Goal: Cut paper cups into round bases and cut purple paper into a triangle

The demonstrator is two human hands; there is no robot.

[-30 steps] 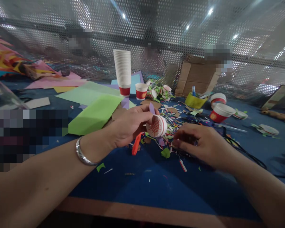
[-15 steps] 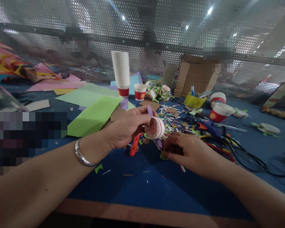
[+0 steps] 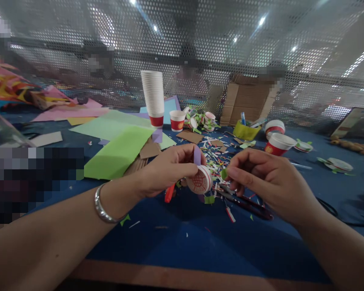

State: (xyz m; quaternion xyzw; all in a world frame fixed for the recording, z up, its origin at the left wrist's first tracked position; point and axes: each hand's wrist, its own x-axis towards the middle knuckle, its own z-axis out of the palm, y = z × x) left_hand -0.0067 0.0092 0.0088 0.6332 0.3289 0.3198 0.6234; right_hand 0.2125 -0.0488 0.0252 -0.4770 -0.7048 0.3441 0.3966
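Observation:
My left hand (image 3: 177,167) is closed on a small cut-down paper cup base (image 3: 200,180), white with a red drawn pattern on its round face. A purple paper strip (image 3: 197,155) sticks up from it by my fingers. Just to the right, my right hand (image 3: 257,173) pinches a small green paper piece (image 3: 224,173) between thumb and fingertips, apart from the cup base. Dark-handled scissors (image 3: 255,207) lie beneath my right hand. Another green scrap (image 3: 209,199) rests on the table below the cup base, and a red-orange object (image 3: 169,194) lies beside it.
A tall stack of paper cups (image 3: 152,95) stands behind the green paper sheets (image 3: 121,153). Finished-looking cup pieces with green bits (image 3: 210,117) are heaped at the back. Paper scraps (image 3: 215,147) litter the middle. A yellow holder (image 3: 246,131) and red-white cups (image 3: 279,143) stand right.
My right hand has risen from the table with a green paper piece pinched in it, uncovering another green scrap. The cup base in my left hand has dropped slightly lower in view.

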